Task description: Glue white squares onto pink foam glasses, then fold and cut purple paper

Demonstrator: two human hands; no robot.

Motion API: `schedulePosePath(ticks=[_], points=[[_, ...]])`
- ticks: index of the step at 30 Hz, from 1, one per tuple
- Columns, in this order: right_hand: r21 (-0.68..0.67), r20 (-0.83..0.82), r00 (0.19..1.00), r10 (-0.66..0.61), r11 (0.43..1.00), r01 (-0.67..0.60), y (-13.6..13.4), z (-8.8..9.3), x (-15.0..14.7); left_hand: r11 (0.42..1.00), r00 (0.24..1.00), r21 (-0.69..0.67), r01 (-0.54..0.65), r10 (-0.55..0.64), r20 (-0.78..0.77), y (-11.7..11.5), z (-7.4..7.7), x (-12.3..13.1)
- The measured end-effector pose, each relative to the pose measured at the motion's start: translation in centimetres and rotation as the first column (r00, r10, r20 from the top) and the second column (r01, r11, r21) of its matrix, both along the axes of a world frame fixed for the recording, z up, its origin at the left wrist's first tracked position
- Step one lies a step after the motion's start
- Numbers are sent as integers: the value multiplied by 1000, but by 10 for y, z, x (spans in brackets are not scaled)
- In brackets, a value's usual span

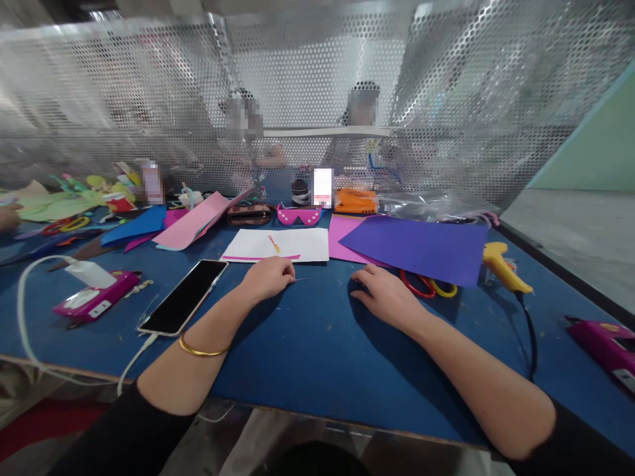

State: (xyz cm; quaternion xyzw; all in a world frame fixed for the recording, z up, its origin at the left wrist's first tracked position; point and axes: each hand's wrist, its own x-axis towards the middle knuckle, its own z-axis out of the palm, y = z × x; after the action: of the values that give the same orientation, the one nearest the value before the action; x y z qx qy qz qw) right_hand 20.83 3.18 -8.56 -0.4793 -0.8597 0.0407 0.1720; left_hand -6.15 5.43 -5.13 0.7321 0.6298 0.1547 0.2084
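Observation:
My left hand [270, 274] is closed in a pinch just in front of the white paper [302, 244]. From its fingertips pokes a thin thread-like piece [301, 279], too fine to name for certain. On the paper lie a magenta strip [262, 257] and a small pink-and-yellow piece [274, 244]. To the right, my right hand [384, 291] rests low over the blue table [317, 357], fingers loosely bent and apart, holding nothing visible. Beside it are scissors with red and yellow handles [419, 284], partly covered by a purple sheet [421, 244].
At left, a phone [183, 297] is cabled near a magenta power strip [96, 301]. Pink paper glasses [298, 214] stand behind the white paper. A yellow glue gun [503, 266] lies right, its black cord trailing forward. A perforated metal screen [317, 73] closes the back.

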Motion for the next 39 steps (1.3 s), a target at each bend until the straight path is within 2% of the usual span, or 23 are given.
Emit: schedulePosePath(ticks=[6,10,14,16,18,20,22,25,27,29,32,39], points=[[-3,-4,1000,2,1000,-2,1,0,1,997,970,-73,-36,52,239,-1,8,-1],[7,-10,1000,1,1000,-1,-1,-1,-1,983,879,-170,-72,143,455,-3,15,0],[38,-46,998,-32,999,34,1,0,0,960,794,-262,-95,232,561,-4,14,6],[75,-94,987,-129,988,136,6,4,7,951,772,-292,-106,263,578,-4,12,9],[126,-162,947,-277,946,298,11,11,15,944,757,-311,-108,281,590,-5,10,12],[165,-218,905,-366,900,404,12,18,21,942,741,-319,-107,289,606,-5,10,13],[178,-224,917,-330,911,371,7,22,19,942,725,-318,-108,294,623,-5,10,14],[163,-175,975,-138,972,167,-4,18,4,941,702,-319,-113,303,645,-5,10,13],[144,-139,990,-26,988,46,-9,13,-7,940,690,-323,-112,308,655,-5,9,14],[127,-115,993,30,992,-15,-10,9,-12,939,683,-329,-104,308,663,-5,8,14],[112,-117,993,14,994,-1,-7,8,-12,938,677,-337,-82,301,672,-6,6,16],[107,-138,982,-127,984,143,-5,12,-8,931,652,-360,-56,307,693,-3,8,25]])
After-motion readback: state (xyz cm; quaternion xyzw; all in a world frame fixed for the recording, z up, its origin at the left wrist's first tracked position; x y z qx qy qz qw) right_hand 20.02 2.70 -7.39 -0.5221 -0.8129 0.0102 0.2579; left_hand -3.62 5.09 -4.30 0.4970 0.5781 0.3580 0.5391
